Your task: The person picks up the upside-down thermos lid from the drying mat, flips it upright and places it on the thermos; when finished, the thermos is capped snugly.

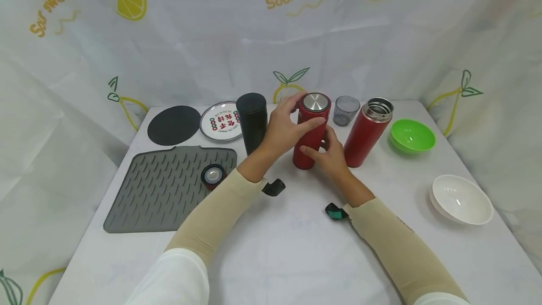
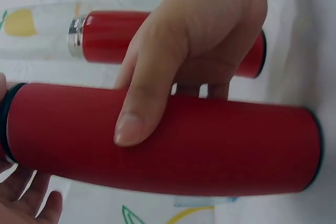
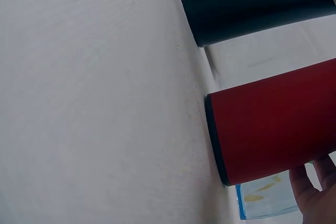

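Observation:
A red thermos flask (image 1: 306,140) with a silver-topped lid (image 1: 316,102) stands roughly upright near the back middle of the table. My left hand (image 1: 284,126) grips it around the lid, thumb across the front. Lower down, my right hand (image 1: 332,154) holds the body, its thumb (image 2: 139,114) lying along the red side in the left wrist view. Close by on the right is a second red flask (image 1: 366,136), its steel mouth uncovered. A black flask (image 1: 252,124) stands just left of my left hand. A loose cap (image 1: 213,176) lies on the grey mat (image 1: 169,192).
At the back left lie a black round mat (image 1: 174,125) and a printed plate (image 1: 220,121). Behind the flasks stands a clear glass (image 1: 345,111). A green bowl (image 1: 412,136) and a white bowl (image 1: 461,200) are on the right. A printed cloth hangs behind the table.

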A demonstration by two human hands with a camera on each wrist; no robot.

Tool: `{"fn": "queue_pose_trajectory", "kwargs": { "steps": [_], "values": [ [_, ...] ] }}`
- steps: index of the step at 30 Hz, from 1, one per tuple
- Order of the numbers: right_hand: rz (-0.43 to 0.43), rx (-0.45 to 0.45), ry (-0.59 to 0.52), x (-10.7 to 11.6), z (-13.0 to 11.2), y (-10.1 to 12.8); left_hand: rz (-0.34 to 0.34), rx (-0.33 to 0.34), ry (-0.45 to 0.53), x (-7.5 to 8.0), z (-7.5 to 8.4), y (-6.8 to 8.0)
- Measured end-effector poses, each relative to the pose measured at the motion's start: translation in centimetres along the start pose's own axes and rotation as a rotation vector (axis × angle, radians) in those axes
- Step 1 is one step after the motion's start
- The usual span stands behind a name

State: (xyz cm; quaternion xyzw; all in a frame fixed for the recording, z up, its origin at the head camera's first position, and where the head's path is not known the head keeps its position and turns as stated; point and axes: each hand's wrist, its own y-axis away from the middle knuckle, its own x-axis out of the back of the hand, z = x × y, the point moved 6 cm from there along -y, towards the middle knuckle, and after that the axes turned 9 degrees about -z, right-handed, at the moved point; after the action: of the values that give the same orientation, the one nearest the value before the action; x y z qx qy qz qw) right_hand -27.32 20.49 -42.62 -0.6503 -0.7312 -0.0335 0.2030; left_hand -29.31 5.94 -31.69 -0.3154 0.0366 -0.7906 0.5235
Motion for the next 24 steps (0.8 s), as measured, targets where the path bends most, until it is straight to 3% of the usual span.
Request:
{"fn": "queue_pose_trajectory", "kwargs": {
  "steps": [4,6,9,13,16,19,24],
  "values": [
    [-0.004,0.026,-0.031,0.2,-0.2,-0.1,-0.089,-0.021,0.02,0.2,0.1,-0.5],
    [-0.007,0.019,-0.046,0.3,-0.2,-0.2,-0.098,-0.013,0.071,0.3,-0.3,-0.5],
    [-0.015,-0.015,-0.046,0.2,-0.2,-0.1,-0.03,-0.002,0.194,0.1,-1.1,0.1],
    [-0.019,-0.036,-0.031,0.1,-1.4,0.3,0.105,-0.119,0.279,-0.5,-1.2,1.5],
    [-0.021,-0.021,-0.026,0.1,-2.7,0.7,0.149,-0.185,0.253,-0.9,-0.6,1.9],
    [-0.027,-0.018,-0.024,0.0,-3.5,0.9,0.152,-0.158,0.216,-1.1,-0.1,1.6],
    [-0.034,-0.022,-0.028,0.0,-3.9,1.1,0.133,-0.056,0.148,-1.2,-0.3,0.3]
  ]
}}
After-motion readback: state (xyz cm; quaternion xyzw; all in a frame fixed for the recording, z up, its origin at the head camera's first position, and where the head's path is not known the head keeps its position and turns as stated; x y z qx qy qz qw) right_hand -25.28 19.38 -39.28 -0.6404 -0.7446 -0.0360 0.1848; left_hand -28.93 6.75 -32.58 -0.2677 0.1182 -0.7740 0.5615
